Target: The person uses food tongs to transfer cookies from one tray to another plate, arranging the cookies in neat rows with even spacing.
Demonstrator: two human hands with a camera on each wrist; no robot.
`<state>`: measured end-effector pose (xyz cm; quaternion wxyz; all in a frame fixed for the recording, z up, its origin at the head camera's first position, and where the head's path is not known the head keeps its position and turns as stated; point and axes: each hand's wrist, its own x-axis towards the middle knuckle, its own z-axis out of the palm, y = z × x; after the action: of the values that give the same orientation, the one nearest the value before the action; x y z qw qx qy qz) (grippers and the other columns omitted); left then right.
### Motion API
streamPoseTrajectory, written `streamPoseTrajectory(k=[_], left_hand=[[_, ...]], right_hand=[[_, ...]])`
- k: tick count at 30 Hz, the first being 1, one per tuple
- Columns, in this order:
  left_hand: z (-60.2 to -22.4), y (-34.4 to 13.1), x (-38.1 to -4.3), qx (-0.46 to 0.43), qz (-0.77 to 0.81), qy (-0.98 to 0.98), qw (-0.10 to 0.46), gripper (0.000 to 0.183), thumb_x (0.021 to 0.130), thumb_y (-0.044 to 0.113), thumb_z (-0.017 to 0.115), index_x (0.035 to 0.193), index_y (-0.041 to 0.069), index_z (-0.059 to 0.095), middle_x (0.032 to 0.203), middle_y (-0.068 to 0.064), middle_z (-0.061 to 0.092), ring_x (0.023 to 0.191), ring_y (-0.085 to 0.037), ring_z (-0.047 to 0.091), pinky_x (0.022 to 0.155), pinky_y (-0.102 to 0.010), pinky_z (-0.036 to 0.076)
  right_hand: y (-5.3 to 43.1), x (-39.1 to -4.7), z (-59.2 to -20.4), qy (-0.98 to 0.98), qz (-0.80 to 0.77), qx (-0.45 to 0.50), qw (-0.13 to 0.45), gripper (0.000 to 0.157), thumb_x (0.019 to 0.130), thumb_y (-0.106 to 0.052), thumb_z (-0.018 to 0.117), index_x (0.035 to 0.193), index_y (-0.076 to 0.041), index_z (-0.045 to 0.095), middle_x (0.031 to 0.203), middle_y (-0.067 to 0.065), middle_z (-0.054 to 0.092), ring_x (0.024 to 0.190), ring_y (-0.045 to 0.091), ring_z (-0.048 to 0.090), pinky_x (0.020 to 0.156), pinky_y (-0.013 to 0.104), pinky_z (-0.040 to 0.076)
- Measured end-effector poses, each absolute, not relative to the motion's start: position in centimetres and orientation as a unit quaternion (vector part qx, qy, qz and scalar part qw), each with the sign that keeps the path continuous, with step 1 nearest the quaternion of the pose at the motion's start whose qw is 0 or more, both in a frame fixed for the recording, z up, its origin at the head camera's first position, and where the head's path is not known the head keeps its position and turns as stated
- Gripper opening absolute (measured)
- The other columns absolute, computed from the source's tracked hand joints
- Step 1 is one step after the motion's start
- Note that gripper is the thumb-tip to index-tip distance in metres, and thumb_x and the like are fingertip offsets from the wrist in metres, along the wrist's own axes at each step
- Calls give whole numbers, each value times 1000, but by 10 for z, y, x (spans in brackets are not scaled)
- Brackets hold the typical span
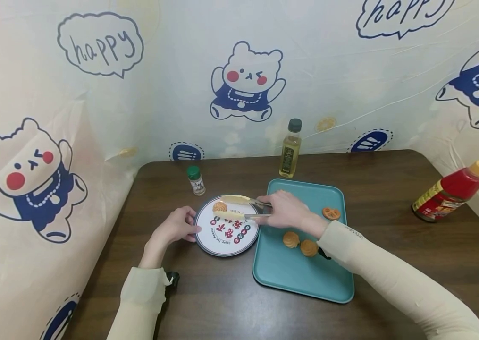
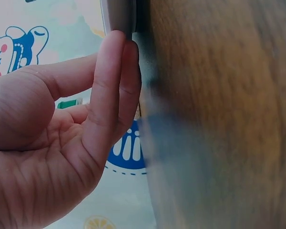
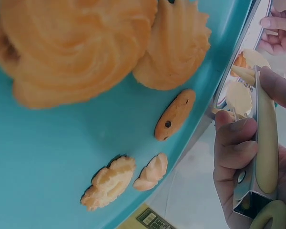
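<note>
My left hand [image 1: 176, 225] is at the left rim of a round white plate [image 1: 211, 241] with red printing and a dark edge. In the left wrist view, thumb and fingertips meet at the plate's edge [image 2: 118, 16]. My right hand [image 1: 288, 210] holds metal tongs [image 1: 258, 216] with cream-coloured tips, which reach left over the plate. A round swirl cookie [image 1: 220, 207] is by the tong tips, above or on the plate; whether they pinch it, I cannot tell. Under my right forearm lies a teal tray [image 1: 303, 278] with two round cookies [image 1: 290, 239] and a pretzel-shaped cookie [image 1: 331, 213].
A green-capped shaker [image 1: 196, 181] stands behind the plate. Behind the tray is a bottle of yellow oil [image 1: 290, 151]. A red squeeze bottle [image 1: 451, 192] with a yellow cap stands far right. Smaller cookies [image 3: 108, 182] lie near the tray's far edge.
</note>
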<state>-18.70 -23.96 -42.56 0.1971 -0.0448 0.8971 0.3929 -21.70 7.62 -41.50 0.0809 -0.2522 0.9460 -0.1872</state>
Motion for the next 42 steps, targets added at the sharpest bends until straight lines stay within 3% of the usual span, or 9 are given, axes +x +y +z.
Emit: streamPoseTrajectory(k=[6, 10, 14, 30, 33, 39, 42], left_hand=[[-426, -242, -188, -33, 400, 894, 198, 46, 88, 4, 75, 126, -5, 50, 99, -17, 53, 73, -22, 64, 66, -30, 58], [-426, -245, -188, -28, 405, 892, 199, 47, 88, 6, 76, 125, -5, 50, 98, -17, 53, 74, -22, 64, 68, -31, 58], [-428, -250, -188, -17, 407, 892, 197, 46, 87, 8, 77, 123, -5, 52, 96, -16, 54, 74, -22, 64, 69, -32, 59], [-428, -258, -189, 4, 375, 904, 203, 41, 87, 20, 79, 115, -1, 58, 93, -13, 60, 77, -23, 63, 73, -34, 58], [-429, -258, -189, 7, 374, 904, 205, 39, 88, 21, 79, 113, 0, 58, 93, -12, 61, 78, -23, 63, 74, -34, 58], [-431, -260, -190, 13, 373, 904, 209, 36, 88, 22, 78, 109, 0, 59, 92, -11, 61, 79, -23, 62, 75, -35, 58], [-432, -261, -190, 16, 374, 903, 210, 33, 89, 21, 77, 108, 0, 59, 91, -11, 61, 79, -23, 62, 76, -35, 58]], right_hand=[[89, -214, -407, 942, -210, -250, 79, 66, 86, -48, 74, 139, -10, 59, 57, -3, 49, 46, 11, 33, 44, 28, 24], [101, -212, -400, 941, -218, -249, 76, 65, 87, -47, 74, 139, -11, 58, 70, -4, 58, 55, 12, 47, 49, 29, 35], [116, -210, -394, 940, -225, -247, 67, 66, 87, -45, 75, 140, -10, 57, 77, -5, 60, 64, 13, 51, 56, 32, 41], [199, -205, -378, 953, -235, -188, 39, 72, 87, -49, 74, 140, -4, 55, 79, 4, 59, 56, 17, 47, 50, 33, 35], [215, -201, -377, 955, -232, -182, 39, 75, 87, -52, 73, 140, -2, 55, 79, 6, 58, 60, 17, 48, 50, 33, 34], [247, -192, -374, 959, -217, -178, 28, 76, 87, -53, 72, 138, 1, 56, 99, 12, 68, 74, 20, 54, 55, 32, 39], [263, -188, -375, 962, -216, -164, 28, 76, 87, -52, 73, 138, 2, 55, 97, 12, 67, 73, 22, 55, 52, 33, 38]])
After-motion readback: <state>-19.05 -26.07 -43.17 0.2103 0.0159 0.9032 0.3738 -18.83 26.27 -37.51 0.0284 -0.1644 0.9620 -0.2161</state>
